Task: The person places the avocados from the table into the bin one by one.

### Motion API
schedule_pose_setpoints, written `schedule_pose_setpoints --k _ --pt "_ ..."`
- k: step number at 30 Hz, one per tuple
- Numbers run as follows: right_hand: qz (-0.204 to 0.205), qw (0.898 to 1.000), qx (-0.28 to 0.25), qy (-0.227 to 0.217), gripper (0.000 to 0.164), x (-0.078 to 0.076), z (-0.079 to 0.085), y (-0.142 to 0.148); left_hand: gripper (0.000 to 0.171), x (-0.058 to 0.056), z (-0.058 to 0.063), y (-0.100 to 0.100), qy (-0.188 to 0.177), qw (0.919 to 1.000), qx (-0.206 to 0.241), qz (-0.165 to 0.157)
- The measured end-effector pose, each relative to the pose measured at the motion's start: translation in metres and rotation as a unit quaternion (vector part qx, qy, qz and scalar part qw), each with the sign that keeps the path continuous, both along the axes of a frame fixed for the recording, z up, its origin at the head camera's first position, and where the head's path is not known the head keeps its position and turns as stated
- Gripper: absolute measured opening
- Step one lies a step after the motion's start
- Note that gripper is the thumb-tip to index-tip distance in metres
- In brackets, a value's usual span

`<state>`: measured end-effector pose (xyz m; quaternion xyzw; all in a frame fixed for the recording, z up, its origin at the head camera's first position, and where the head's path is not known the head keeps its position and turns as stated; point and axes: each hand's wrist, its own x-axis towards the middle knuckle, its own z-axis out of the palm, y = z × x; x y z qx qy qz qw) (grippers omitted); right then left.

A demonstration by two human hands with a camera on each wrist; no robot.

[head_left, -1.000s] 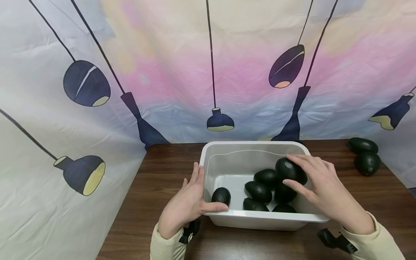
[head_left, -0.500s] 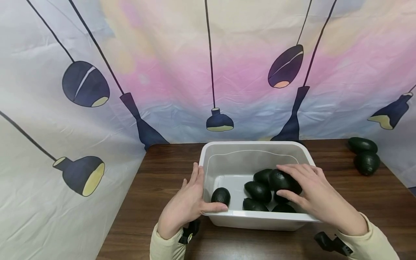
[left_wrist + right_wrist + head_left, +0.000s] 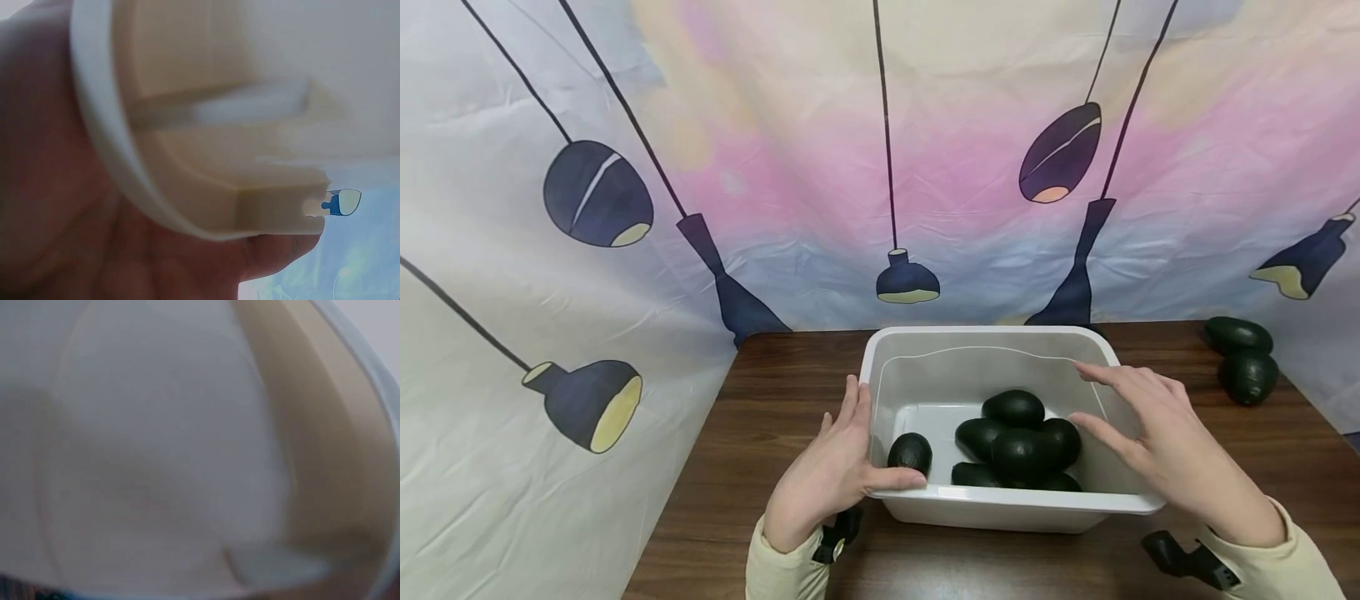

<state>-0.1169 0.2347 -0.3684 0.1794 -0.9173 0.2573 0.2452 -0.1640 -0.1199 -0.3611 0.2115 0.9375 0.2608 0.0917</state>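
Note:
A white plastic bin (image 3: 955, 494) holds several dark green avocados. One avocado (image 3: 910, 452) lies alone near its left wall, while the others are heaped in the middle and right, with a front avocado (image 3: 1021, 454) resting on top of its neighbours. My left hand (image 3: 827, 468) rests on the bin's front left corner, thumb along the front rim and straight fingers against the left side. In the left wrist view the palm lies close around the bin's corner (image 3: 206, 212). My right hand (image 3: 1165, 437) hovers over the bin's right side, fingers and thumb spread, holding nothing.
Two more avocados, a rear avocado (image 3: 1237, 335) and a nearer avocado (image 3: 1248, 377), lie on the wooden table (image 3: 775, 400) at the back right. A patterned cloth (image 3: 820, 167) hangs behind the table's far edge.
My right hand lowered an avocado leftward onto the heap and let it go, then drew back to the right. The heap shifted slightly. My left hand stayed put.

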Motion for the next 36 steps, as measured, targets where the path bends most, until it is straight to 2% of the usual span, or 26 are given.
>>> schedule_pose_setpoints --k 4,8,13,15,18,23,26,30,35,36 --pt "-0.021 0.999 -0.015 0.023 0.06 -0.001 0.001 0.014 0.134 0.0 0.001 0.0 0.001 1.0 0.0 0.003" --pt "-0.08 0.994 -0.048 0.048 0.055 -0.006 0.002 0.037 0.134 0.0 0.001 0.0 0.004 1.0 0.002 0.001" --pt "-0.194 0.977 -0.091 0.006 0.05 -0.018 -0.01 0.074 0.134 0.001 0.001 0.0 -0.004 1.0 0.004 0.004" --pt "-0.216 0.971 -0.099 -0.013 0.051 -0.029 -0.021 0.089 0.133 0.0 0.001 -0.001 -0.008 0.9999 0.006 0.004" --pt "-0.226 0.967 -0.107 -0.049 0.055 -0.047 -0.043 0.107 0.132 0.0 0.001 -0.001 -0.006 1.0 0.007 0.002" --pt "-0.211 0.965 -0.101 -0.121 0.064 -0.082 -0.085 0.114 0.133 0.0 0.0 -0.003 -0.012 0.9999 0.003 0.005" --pt "-0.183 0.966 -0.093 -0.158 0.067 -0.1 -0.102 0.113 0.133 0.001 -0.002 -0.003 -0.021 0.9997 0.007 0.008" --pt "-0.12 0.972 -0.093 -0.181 0.068 -0.114 -0.114 0.11 0.134 0.002 -0.004 -0.003 -0.026 0.9995 0.016 0.008" --pt "-0.051 0.98 -0.092 -0.166 0.066 -0.125 -0.12 0.106 0.134 0.002 -0.005 -0.002 -0.024 0.9996 0.013 0.008" --pt "-0.042 0.98 -0.097 -0.171 0.063 -0.129 -0.121 0.106 0.134 0.002 -0.005 -0.002 -0.022 0.9997 0.012 0.008"
